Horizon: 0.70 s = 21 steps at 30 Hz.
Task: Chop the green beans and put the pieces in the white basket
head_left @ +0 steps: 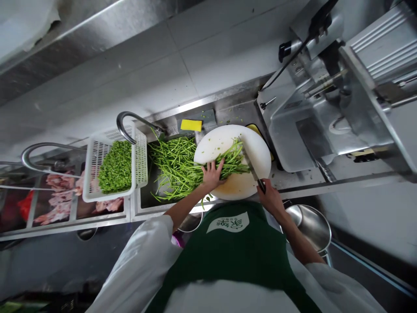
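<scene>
My left hand point(212, 174) lies with fingers spread on a bundle of long green stems point(177, 167), pressing them onto the round white cutting board point(257, 152). The stems stretch from the sink across the board. My right hand point(270, 198) is closed round the dark handle of a knife point(250, 167). Its blade rests on the stem ends at the board's right side.
A white slotted basket point(141, 161) of chopped greens sits over the left sink. Raw meat point(58, 182) fills the basin further left. A faucet point(133, 117) arches above, near a yellow sponge point(191, 125). A metal machine point(329, 108) stands right; a steel bowl point(311, 226) sits below.
</scene>
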Tool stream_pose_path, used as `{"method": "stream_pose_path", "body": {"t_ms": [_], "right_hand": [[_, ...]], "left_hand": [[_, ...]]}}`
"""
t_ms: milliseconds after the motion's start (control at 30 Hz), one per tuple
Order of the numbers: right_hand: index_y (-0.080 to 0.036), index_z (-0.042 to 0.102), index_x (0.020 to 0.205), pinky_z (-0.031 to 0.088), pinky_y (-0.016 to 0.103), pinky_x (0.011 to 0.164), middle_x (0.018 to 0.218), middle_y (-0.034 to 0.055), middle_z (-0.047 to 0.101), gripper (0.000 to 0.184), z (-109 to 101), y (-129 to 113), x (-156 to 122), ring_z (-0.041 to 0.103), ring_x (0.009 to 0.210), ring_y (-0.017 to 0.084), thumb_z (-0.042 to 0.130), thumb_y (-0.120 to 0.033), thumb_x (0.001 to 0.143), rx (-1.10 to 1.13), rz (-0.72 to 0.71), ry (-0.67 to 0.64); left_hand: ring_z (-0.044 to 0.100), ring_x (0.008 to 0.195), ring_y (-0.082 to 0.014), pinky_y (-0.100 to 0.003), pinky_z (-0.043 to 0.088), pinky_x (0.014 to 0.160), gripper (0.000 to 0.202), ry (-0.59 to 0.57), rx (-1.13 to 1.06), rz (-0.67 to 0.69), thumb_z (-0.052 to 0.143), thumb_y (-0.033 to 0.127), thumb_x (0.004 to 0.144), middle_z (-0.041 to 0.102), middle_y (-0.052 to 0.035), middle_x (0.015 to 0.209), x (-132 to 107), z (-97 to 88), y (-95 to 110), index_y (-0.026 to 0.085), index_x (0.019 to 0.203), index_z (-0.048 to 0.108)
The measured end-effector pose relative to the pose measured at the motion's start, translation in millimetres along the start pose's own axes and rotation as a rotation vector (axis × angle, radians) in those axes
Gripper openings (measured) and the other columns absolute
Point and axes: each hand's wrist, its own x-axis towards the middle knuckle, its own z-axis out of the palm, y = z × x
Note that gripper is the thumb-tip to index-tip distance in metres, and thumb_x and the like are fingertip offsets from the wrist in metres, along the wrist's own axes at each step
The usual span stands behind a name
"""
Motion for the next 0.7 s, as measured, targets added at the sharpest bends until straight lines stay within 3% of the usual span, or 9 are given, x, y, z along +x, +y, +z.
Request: {"method": "stream_pose_path", "body": {"t_ms": [67, 133, 267, 367, 433, 567, 633, 700], "right_hand": [[-0.020, 0.054, 0.127, 0.045, 0.033, 0.071, 0.092, 0.0107, 0.073, 0.037, -7.5, 5.5, 2.5, 0.068, 0.079, 0.029, 0.045, -0.040, 0.096, -0.016, 0.025, 0.023], [-0.019, 0.053, 0.128, 0.045, 0.033, 0.071, 0.095, 0.0121, 0.073, 0.039, -14.9, 11.6, 5.8, 0.068, 0.082, 0.029, 0.045, -0.040, 0.096, -0.025, 0.062, 0.039], [-0.018, 0.052, 0.129, 0.045, 0.034, 0.072, 0.099, 0.0135, 0.073, 0.040, -18.5, 17.2, 10.1, 0.068, 0.083, 0.029, 0.045, -0.039, 0.096, -0.019, 0.083, 0.042], [-0.018, 0.053, 0.129, 0.045, 0.033, 0.073, 0.098, 0.0129, 0.073, 0.040, -14.6, 18.3, 10.3, 0.068, 0.083, 0.029, 0.045, -0.039, 0.096, 0.003, 0.060, 0.061], [-0.018, 0.053, 0.130, 0.046, 0.034, 0.073, 0.097, 0.0125, 0.073, 0.041, -13.0, 20.3, 9.9, 0.067, 0.083, 0.029, 0.046, -0.040, 0.096, 0.011, 0.065, 0.075], [-0.017, 0.052, 0.133, 0.046, 0.034, 0.076, 0.102, 0.0140, 0.072, 0.044, -14.5, 24.2, 10.2, 0.068, 0.087, 0.030, 0.047, -0.040, 0.096, 0.023, 0.099, 0.073], [-0.016, 0.051, 0.135, 0.046, 0.034, 0.076, 0.103, 0.0146, 0.072, 0.045, -16.5, 23.5, 11.7, 0.068, 0.088, 0.030, 0.048, -0.038, 0.097, 0.021, 0.110, 0.056], [-0.015, 0.051, 0.136, 0.044, 0.033, 0.074, 0.099, 0.0144, 0.072, 0.044, -18.4, 20.5, 14.4, 0.067, 0.085, 0.029, 0.047, -0.036, 0.097, -0.019, 0.125, 0.022]], "left_hand": [[0.023, 0.153, -0.0516, -0.075, 0.024, 0.116, 0.124, -0.070, -0.063, -0.008, 0.079, 0.072, 0.072, 0.020, -0.0188, 0.172, 7.4, -13.5, -9.2, 0.035, 0.168, 0.010], [0.024, 0.153, -0.0517, -0.072, 0.029, 0.116, 0.114, -0.102, -0.181, 0.020, 0.073, 0.077, 0.074, 0.022, -0.0162, 0.172, 21.1, -28.3, -16.5, 0.035, 0.166, 0.022], [0.052, 0.138, -0.0379, -0.055, 0.043, 0.113, 0.064, 0.075, -0.392, 0.004, 0.053, 0.059, 0.099, 0.053, -0.0151, 0.154, 65.8, -47.0, -13.3, 0.023, 0.152, 0.054], [0.063, 0.122, -0.0316, -0.046, 0.050, 0.106, 0.039, 0.012, -0.480, 0.041, 0.061, 0.044, 0.098, 0.071, -0.0109, 0.133, 96.8, -46.6, 0.9, 0.021, 0.126, 0.074], [0.068, 0.109, -0.0279, -0.042, 0.053, 0.099, 0.030, 0.012, -0.558, 0.086, 0.063, 0.041, 0.096, 0.077, -0.0077, 0.114, 107.7, -45.2, 8.5, 0.021, 0.110, 0.079], [0.069, 0.086, -0.0207, -0.033, 0.056, 0.083, 0.045, 0.317, -0.766, 0.227, 0.050, 0.050, 0.104, 0.076, -0.0074, 0.090, 107.5, -62.9, 5.8, 0.014, 0.111, 0.077], [0.067, 0.086, -0.0193, -0.033, 0.055, 0.085, 0.052, 0.489, -0.797, 0.292, 0.046, 0.055, 0.105, 0.074, -0.0081, 0.094, 100.9, -80.3, -3.8, 0.013, 0.120, 0.073], [0.066, 0.094, -0.0204, -0.036, 0.053, 0.092, 0.051, 0.573, -0.729, 0.325, 0.048, 0.056, 0.104, 0.072, -0.0088, 0.102, 91.0, -92.9, -15.7, 0.016, 0.127, 0.071]]}}
